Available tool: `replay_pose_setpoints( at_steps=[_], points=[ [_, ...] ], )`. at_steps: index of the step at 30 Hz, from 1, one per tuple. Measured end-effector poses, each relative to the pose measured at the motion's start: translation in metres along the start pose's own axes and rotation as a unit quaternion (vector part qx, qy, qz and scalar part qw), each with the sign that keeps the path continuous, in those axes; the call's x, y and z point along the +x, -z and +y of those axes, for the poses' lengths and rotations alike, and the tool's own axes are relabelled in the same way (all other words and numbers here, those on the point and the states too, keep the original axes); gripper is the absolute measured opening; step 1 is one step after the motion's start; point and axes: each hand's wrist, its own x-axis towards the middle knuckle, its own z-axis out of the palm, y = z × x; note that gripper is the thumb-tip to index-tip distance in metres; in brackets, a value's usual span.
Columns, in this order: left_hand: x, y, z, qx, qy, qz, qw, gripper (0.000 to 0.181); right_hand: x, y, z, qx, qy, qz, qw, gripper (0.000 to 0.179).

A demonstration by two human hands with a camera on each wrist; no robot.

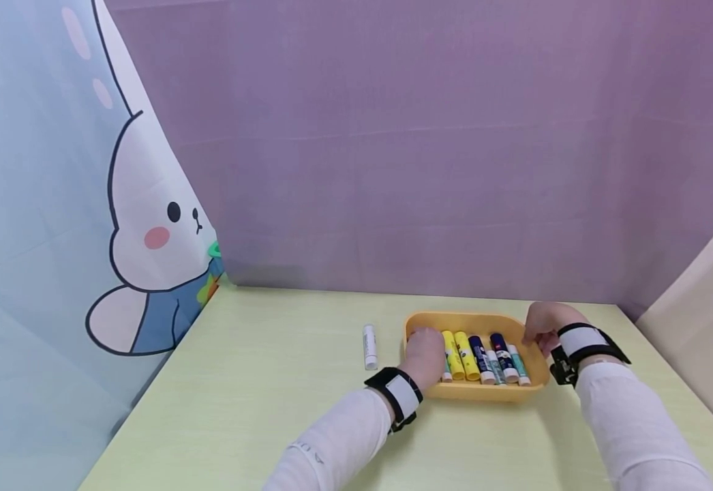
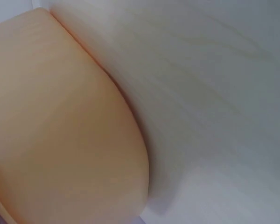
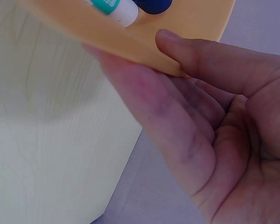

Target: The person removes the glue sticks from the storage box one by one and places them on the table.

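Observation:
A yellow-orange tray [image 1: 479, 393] holds a row of glue sticks: a yellow glue stick [image 1: 468, 358] beside another, a navy glue stick [image 1: 504, 358] and a few teal-and-white ones. My left hand [image 1: 425, 354] reaches down into the tray's left end, next to a teal-and-white glue stick [image 1: 446, 372]. Its fingertips are hidden, so I cannot tell whether they hold anything. At the right end my right hand [image 1: 549, 324] grips the tray, with the thumb [image 3: 191, 56] over the rim and the fingers [image 3: 154, 98] beneath the outer wall. The left wrist view shows only the tray's side [image 2: 70, 126] and the tabletop.
One white glue stick [image 1: 370, 346] lies on the pale table [image 1: 258, 395], left of the tray. Behind the table hangs a purple curtain [image 1: 393, 150]. A blue cloth printed with a cartoon rabbit [image 1: 160, 218] covers the left side.

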Motion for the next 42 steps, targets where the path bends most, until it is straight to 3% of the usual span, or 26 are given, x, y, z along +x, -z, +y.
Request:
replay_pose_setpoints(
  at_steps=[15, 24, 30, 37, 42],
  points=[
    [-0.001, 0.001, -0.002, -0.046, -0.009, 0.011, 0.9988, 0.013, 0.003, -0.001, 0.001, -0.012, -0.003, 0.015, 0.9998, 0.012],
    [-0.002, 0.006, -0.007, -0.148, -0.026, 0.039, 0.9879, 0.011, 0.001, -0.005, 0.001, -0.03, 0.011, 0.025, 0.9992, 0.008],
    [-0.005, 0.02, -0.014, -0.216, -0.037, 0.042, 0.9748, 0.007, 0.003, -0.005, 0.001, -0.034, 0.008, 0.027, 0.999, 0.007],
    [-0.014, 0.042, -0.023, -0.237, -0.053, 0.06, 0.9681, 0.01, 0.005, -0.006, 0.003, -0.021, 0.013, 0.027, 0.9993, 0.007],
    [-0.016, 0.059, -0.028, -0.262, -0.041, 0.055, 0.9627, 0.018, 0.005, -0.005, 0.004, -0.027, 0.014, 0.027, 0.9992, 0.007]
  ],
)
